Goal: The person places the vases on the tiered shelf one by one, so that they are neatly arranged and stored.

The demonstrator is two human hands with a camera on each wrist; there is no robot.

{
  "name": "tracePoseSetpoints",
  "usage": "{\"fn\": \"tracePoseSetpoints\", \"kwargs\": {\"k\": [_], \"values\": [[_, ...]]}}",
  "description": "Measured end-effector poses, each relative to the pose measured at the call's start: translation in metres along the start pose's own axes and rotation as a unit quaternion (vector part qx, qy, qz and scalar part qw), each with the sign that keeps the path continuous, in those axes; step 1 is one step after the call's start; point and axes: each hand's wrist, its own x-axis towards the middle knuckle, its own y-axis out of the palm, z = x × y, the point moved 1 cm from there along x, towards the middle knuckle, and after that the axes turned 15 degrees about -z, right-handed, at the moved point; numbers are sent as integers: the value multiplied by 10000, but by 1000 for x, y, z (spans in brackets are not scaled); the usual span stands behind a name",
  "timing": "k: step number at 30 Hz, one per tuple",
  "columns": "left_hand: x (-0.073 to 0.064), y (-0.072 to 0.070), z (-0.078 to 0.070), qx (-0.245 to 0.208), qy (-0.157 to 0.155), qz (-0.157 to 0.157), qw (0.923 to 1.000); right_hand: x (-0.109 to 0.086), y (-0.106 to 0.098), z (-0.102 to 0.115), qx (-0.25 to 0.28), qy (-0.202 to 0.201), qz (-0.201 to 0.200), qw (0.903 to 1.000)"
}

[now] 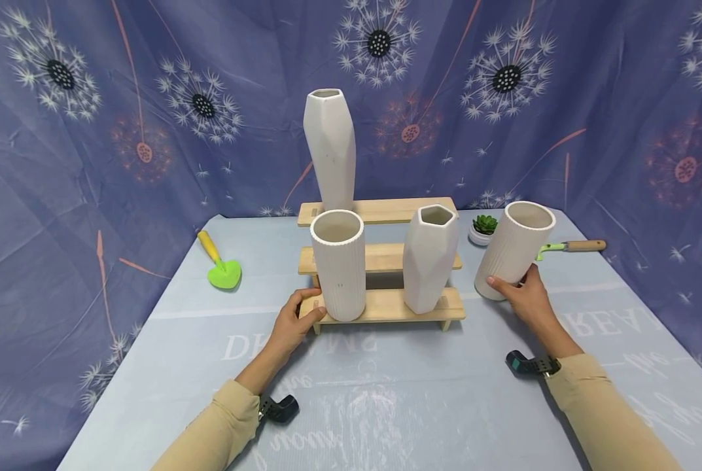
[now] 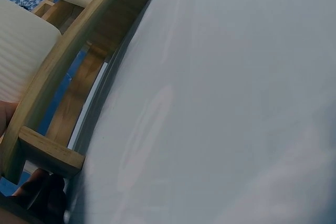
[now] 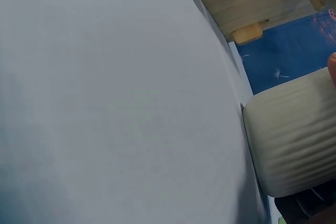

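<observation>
A wooden three-step stand (image 1: pixel 386 305) holds three white vases. My left hand (image 1: pixel 292 322) grips the left end of its lowest step, thumb over the board and fingers round the end by the leg (image 2: pixel 52 153). Right beside that thumb stands a ribbed cylindrical vase (image 1: pixel 340 281). A faceted vase (image 1: pixel 427 261) sits at the right of the same step, and a tall faceted vase (image 1: pixel 330 147) on the top step. My right hand (image 1: pixel 528 297) holds a second ribbed vase (image 1: pixel 506 258) low on its side, right of the stand; its base is at the table (image 3: pixel 294 135).
A small potted succulent (image 1: pixel 483 227) stands behind the right-hand vase. Beyond it lies a green garden tool with a wooden handle (image 1: pixel 585 246). On the left is a green trowel with a yellow handle (image 1: pixel 225 273). A blue dandelion-print curtain (image 1: pixel 256 163) hangs behind the table.
</observation>
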Motion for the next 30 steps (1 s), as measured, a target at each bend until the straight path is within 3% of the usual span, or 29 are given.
{"fn": "tracePoseSetpoints", "kwargs": {"k": [5,13,20,30], "values": [[-2,0,-4,-74,-52,75,9999,1,0,1,-85,29,-48,9999],[-11,-3,-27,-219,-212,214,9993,-1,-2,0,-176,103,-36,9998],[-4,-1,-7,-216,-90,107,9997,-4,-9,9,-116,-259,-293,9992],[-2,1,-2,-70,-18,-20,10000,-5,-21,32,19,-283,-404,9988]]}}
